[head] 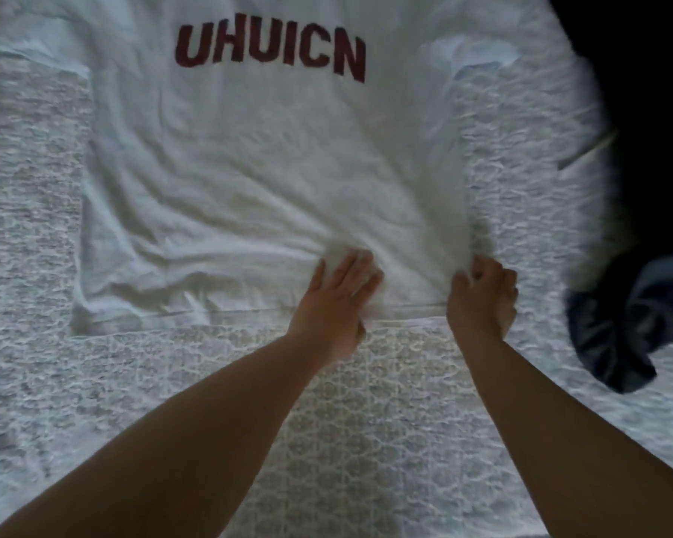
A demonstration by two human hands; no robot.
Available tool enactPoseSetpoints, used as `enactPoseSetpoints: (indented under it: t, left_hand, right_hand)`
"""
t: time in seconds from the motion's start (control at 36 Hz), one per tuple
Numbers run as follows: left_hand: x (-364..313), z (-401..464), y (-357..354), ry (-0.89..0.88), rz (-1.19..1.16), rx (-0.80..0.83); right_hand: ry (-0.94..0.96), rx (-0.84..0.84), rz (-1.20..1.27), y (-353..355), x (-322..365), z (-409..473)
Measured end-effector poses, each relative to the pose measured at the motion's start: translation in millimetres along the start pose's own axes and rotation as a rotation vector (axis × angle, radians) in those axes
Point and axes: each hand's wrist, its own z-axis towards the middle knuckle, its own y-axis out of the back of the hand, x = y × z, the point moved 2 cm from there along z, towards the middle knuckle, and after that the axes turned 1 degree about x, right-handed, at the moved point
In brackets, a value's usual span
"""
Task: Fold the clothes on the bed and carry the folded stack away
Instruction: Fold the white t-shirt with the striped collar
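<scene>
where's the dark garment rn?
In the head view the dark garment lies crumpled at the right edge of the bed, just right of the right hand gripping the white T-shirt's hem corner.

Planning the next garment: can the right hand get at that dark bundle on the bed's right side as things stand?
Probably yes. The dark bundle lies uncovered on the bedspread just right of the right hand, with nothing between them. But that hand grips the white T-shirt's hem corner and must let go first.
</scene>
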Motion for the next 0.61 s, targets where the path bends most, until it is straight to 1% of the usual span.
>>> enactPoseSetpoints:
  t: [0.08, 0.14, 0.19, 0.25, 0.36, 0.42, 0.47, 0.5, 0.56, 0.61]
  left_hand:
    - [-6, 2, -1, 0.023, 0.055, 0.006]
    - [-5, 1, 3, 0.021, 0.086, -0.011]
    - [-6, 1, 7, 0.009, 0.056, -0.03]
    - [-12, -2, 7, -0.034, 0.043, 0.001]
    - [-30, -9, 10, -0.077, 0.066, 0.042]
    - [-33, -7, 19, -0.107, 0.09, 0.034]
    - [-31, 1, 26, -0.164, 0.119, 0.07]
    - [-28, 9, 31, -0.162, 0.106, 0.07]
    - [-20, 31, 44, -0.061, 0.021, 0.004]
    - [-6, 63, 58, 0.096, -0.036, -0.087]
  right_hand:
    - [-0.028, 0.041, 0.088, 1, 7, 17]
    - [-0.034, 0.094, 0.066, 1, 8, 27]
    - [-0.059, 0.131, 0.038, 5, 3, 34]
    - [-0.072, 0.142, 0.004, 9, -6, 38]
    - [0.003, 0.182, -0.168, 14, -11, 40]
    - [0.039, 0.216, -0.252, 16, -6, 43]
    - [0.097, 0.236, -0.281, 18, 5, 49]
    - [0.133, 0.24, -0.263, 19, 12, 53]
    - [0.202, 0.246, -0.206, 18, 29, 65]
    - [0.247, 0.233, -0.15, 13, 50, 83]
